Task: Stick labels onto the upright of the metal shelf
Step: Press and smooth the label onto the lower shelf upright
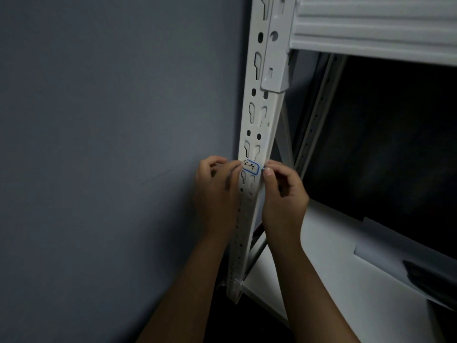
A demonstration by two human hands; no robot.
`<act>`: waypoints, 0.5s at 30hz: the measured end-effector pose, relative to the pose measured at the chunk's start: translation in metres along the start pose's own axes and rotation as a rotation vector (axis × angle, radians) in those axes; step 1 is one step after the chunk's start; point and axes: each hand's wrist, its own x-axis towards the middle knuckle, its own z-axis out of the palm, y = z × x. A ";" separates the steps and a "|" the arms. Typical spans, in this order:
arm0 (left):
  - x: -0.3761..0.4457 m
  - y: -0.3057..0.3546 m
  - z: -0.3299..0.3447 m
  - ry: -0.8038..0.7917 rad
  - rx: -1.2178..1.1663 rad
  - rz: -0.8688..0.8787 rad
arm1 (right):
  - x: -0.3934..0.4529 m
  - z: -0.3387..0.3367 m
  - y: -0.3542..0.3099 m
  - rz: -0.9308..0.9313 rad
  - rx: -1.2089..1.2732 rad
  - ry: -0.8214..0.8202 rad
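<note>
beside grey wall [99, 144], both hands pinch a blue-edged white label [251, 167] against the slotted white upright [257, 125].

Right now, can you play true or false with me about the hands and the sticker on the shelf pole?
1. The label has a blue border and handwriting on it. True.
2. The label sits on the grey wall. False: it lies on the white upright of the shelf.
3. Both hands are at the label, the left hand on its left side and the right hand on its right side. True.
4. The upright is smooth with no holes. False: it has rows of keyhole slots and round holes.
5. The label is above the beam bracket. False: it is well below the bracket.
</note>
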 end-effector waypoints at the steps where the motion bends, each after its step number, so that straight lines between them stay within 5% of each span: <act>1: 0.000 -0.004 0.001 0.005 -0.019 -0.029 | 0.000 0.000 0.001 -0.004 -0.002 -0.001; 10: -0.010 -0.011 -0.002 -0.182 -0.018 -0.155 | -0.003 0.004 0.001 -0.020 -0.008 -0.005; 15: 0.003 -0.004 -0.010 -0.033 0.131 0.079 | -0.002 0.003 0.002 -0.029 -0.040 -0.018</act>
